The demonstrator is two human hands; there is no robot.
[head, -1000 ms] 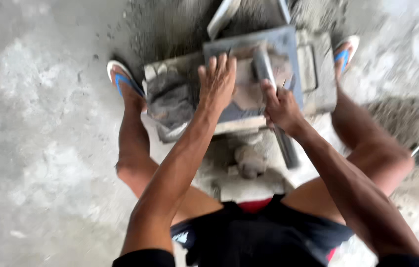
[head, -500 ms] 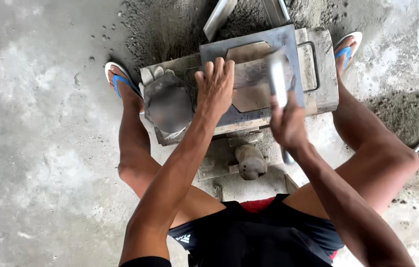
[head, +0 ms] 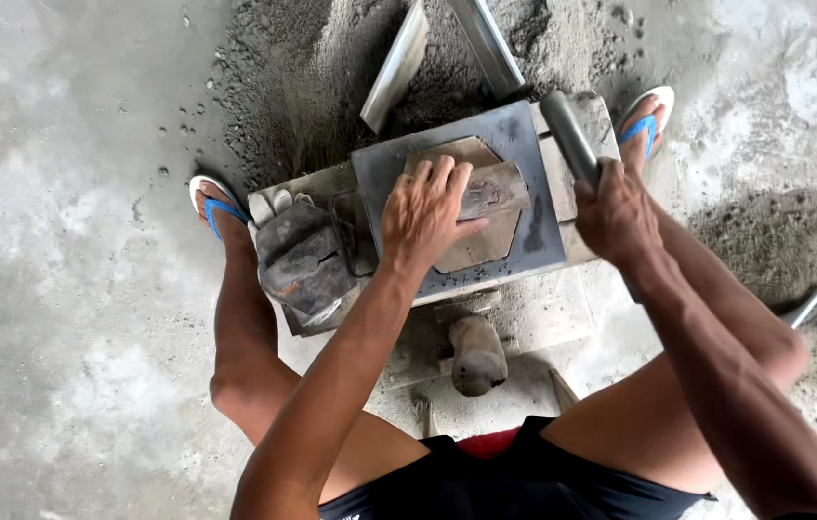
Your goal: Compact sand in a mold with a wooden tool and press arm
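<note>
I squat over a low concrete block that carries a dark grey metal mould frame (head: 536, 226). A brown hexagonal plate (head: 481, 246) with a small raised handle (head: 497, 190) sits in the frame. My left hand (head: 423, 217) lies flat on the plate, fingers apart and reaching the handle. At the frame's right edge my right hand (head: 616, 207) is closed around a grey metal bar (head: 566, 135), which sticks up and away from me.
A pair of dirty work gloves (head: 303, 260) lies on the block to the left of the frame. A stubby grey cylinder (head: 476, 354) rests below it. Two metal blades (head: 397, 65) stand in the sand pile (head: 303, 87) behind. More sand (head: 784, 246) lies at the right.
The bar lay across the mould a second ago. My right hand has carried it off to the right edge, uncovering the hexagonal plate. My left hand stays on the plate.
</note>
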